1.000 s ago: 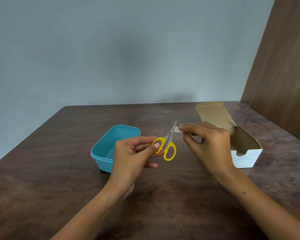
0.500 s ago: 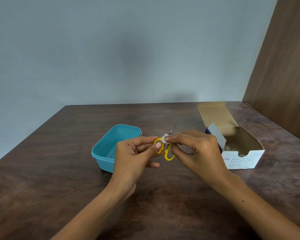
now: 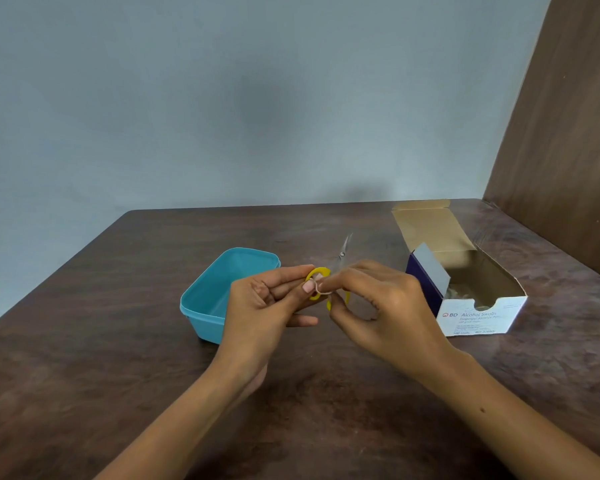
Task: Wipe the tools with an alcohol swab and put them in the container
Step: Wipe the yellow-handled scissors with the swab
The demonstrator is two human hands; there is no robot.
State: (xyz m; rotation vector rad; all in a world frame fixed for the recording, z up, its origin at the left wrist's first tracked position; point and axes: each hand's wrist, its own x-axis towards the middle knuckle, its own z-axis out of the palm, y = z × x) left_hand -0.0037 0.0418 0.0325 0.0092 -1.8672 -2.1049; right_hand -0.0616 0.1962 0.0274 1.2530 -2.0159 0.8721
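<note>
I hold the small scissors (image 3: 340, 258) with my left hand (image 3: 260, 306); its thumb and fingers are curled and they pinch one yellow handle ring (image 3: 317, 273) from both sides. The blades point away from me, up over the table (image 3: 84, 358), and they are closed together as far as I can see, though they look a little blurred. My right hand (image 3: 385, 306) is just beside the left one, almost touching it. Its thumb and first finger are bent and they press a small white alcohol swab (image 3: 321, 284) against the handle ring, where the two handles meet. The swab is mostly hidden between my fingertips, so only a small pale edge shows. The second yellow ring is partly covered by my right fingers.

The blue plastic container (image 3: 210, 299) stands on the table directly behind my left hand, open on top, and I cannot see any tool inside it. To the outer side of my right hand, close but apart from it, stands the open cardboard box of alcohol swabs (image 3: 478, 317), with its lid flap folded back and some white packets visible inside.
</note>
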